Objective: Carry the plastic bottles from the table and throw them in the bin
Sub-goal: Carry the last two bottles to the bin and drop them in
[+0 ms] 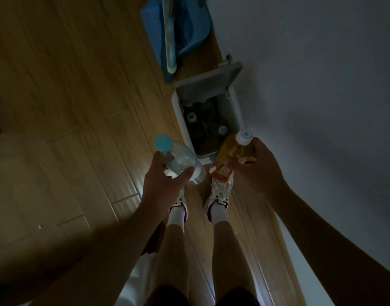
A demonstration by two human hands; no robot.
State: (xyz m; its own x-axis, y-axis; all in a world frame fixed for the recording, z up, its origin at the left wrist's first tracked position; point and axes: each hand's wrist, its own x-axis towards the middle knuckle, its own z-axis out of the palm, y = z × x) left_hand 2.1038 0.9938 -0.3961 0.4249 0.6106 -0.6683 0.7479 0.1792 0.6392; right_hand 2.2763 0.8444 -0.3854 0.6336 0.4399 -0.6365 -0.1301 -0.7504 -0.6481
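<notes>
My left hand (pixel 165 184) grips a clear plastic bottle (pixel 180 160) with a light blue cap, held just in front of the bin. My right hand (pixel 253 166) grips a yellow-tinted bottle (pixel 231 155) with a white cap and an orange-red label, at the bin's near right corner. The white bin (pixel 236 102) stands on the floor against the wall with its lid (pixel 211 79) raised. Inside it lie several dark bottles, two showing pale caps.
A blue dustpan with a broom (pixel 178 34) lies on the wooden floor (pixel 79 85) beyond the bin. A white wall (pixel 322 85) runs along the right. My legs and white sneakers (pixel 218 191) stand right before the bin. The scene is dim.
</notes>
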